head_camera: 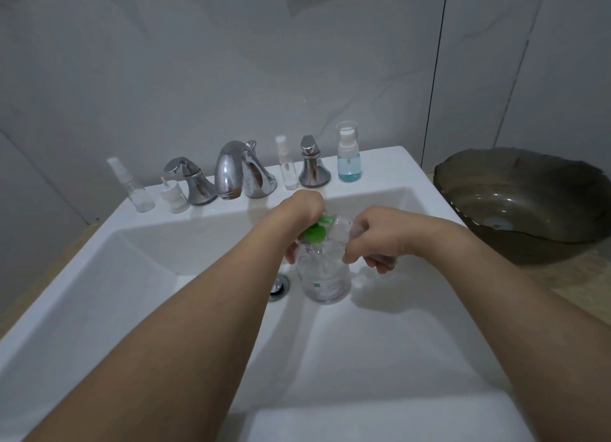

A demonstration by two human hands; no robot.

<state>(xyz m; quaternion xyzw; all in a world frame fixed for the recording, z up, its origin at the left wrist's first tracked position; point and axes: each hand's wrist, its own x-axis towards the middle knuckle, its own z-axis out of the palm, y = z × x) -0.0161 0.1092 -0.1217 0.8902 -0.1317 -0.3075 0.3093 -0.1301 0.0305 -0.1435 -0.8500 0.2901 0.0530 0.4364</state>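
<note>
On the back ledge of the white sink (99, 276), at about 10 o'clock from the basin's middle, 1 clear spray bottle (132, 187) is seen leaning, with a small white pump bottle (173, 195) just beside it. The left tap handle (190, 180) and the chrome spout (231, 170) follow at 11 and 12 o'clock.

The left hand (304, 207) is bent down at the wrist over the basin. Its fingers (289, 253) are curled round the upper part of a big clear bottle (325, 273), which is held over the basin floor, with the drain (279, 286) just beside it at 9 o'clock. The bottle's green cap (315, 233) is flipped open at the top.

At 12 o'clock from the bottle, a slim spray bottle (287, 167), the right tap handle (312, 164) and a pump bottle of blue liquid (348, 152) are lined up on the ledge.

At 2 o'clock from the green cap, a small clear container (344, 225) is pinched in the right hand (373, 233), tilted and close against the cap. Whether the 2 touch cannot be told.

A dark glass bowl (529, 197) is set on the counter at 3 o'clock, apart from the sink.
</note>
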